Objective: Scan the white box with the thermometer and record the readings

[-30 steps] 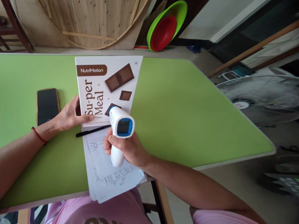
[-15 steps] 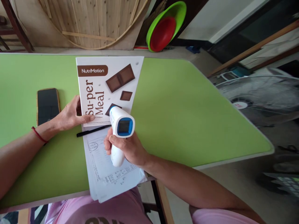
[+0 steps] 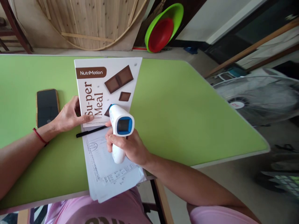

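My left hand grips the lower left edge of a white box printed "NutriMotion Su-per Meal" with chocolate pieces; the thumb lies on its front and the other fingers are hidden behind it. In my right hand is a white infrared thermometer with a blue-framed dark screen, held by its handle with its head toward the box's lower part. Handwritten papers lie beneath the thermometer and reach past the table's near edge. A black pen rests on them just below the box.
A phone in a brown-edged case lies left of the box on the green table. Beyond the table's right side stands a fan. Green and red basins lean behind the far edge, near a round wooden board.
The thermometer's handle has swung up slightly, and a right-hand finger now shows extended by its front. The left hand keeps its hold on the box. The whole view has shifted slightly.
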Action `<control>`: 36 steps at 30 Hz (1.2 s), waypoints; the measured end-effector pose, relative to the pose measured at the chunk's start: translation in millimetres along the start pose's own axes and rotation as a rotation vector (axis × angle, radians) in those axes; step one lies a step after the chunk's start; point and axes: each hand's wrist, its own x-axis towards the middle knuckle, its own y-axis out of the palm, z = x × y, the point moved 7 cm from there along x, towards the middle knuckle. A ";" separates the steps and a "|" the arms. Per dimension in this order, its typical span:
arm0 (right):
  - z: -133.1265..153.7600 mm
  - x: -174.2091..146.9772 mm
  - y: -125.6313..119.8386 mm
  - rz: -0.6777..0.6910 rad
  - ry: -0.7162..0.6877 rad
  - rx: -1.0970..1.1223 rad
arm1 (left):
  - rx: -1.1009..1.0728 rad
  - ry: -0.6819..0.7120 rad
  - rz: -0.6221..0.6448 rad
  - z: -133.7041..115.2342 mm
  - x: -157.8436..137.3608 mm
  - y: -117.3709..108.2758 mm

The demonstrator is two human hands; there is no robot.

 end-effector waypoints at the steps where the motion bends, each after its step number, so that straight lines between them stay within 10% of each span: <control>1: 2.3 -0.4 -2.3 -0.008 -0.016 -0.006 | -0.005 0.005 -0.019 -0.9 -0.8 -1.5; 14: 58.4 -9.7 -48.3 -0.145 -0.340 -0.483 | -0.080 0.242 -0.128 -12.0 -0.8 -16.7; 20: 55.7 4.9 -126.5 -0.438 0.035 -1.234 | 0.001 0.154 -0.266 -1.1 2.2 -26.9; 24: 30.4 18.4 -156.9 -0.370 0.294 -1.355 | 0.123 0.091 -0.286 2.9 1.7 -31.2; 36: 18.4 20.2 -173.4 -0.344 0.310 -1.383 | 0.037 0.128 -0.181 17.6 10.8 -12.4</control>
